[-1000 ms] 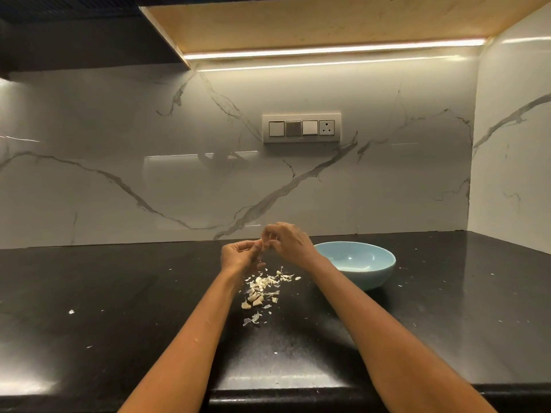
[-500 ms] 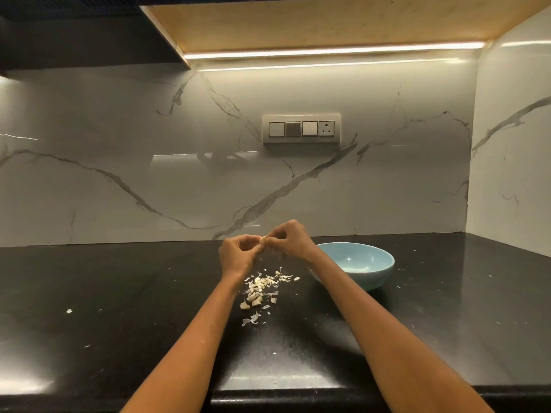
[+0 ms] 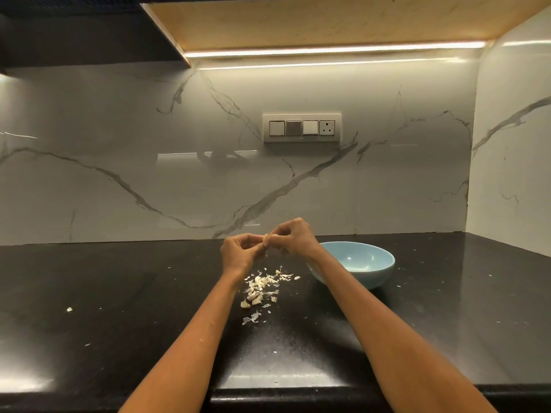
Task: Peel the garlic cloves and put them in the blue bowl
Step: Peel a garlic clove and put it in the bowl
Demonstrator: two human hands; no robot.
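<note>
Both hands meet above the black counter (image 3: 119,293) on one pale garlic clove (image 3: 266,238). My left hand (image 3: 240,254) pinches the clove from the left, and my right hand (image 3: 293,238) pinches it from the right with curled fingers. Below the hands lies a heap of garlic cloves and papery skins (image 3: 262,286). The blue bowl (image 3: 362,268) stands just right of my right wrist; its visible inside looks bare.
Small skin flakes (image 3: 69,309) are scattered over the counter. A marble wall with a switch panel (image 3: 301,128) closes the back, and a side wall closes the right. The counter's front edge runs across the bottom.
Both hands have risen slightly with the clove, and their fingertips have drawn closer on it. The bowl and the heap have not moved.
</note>
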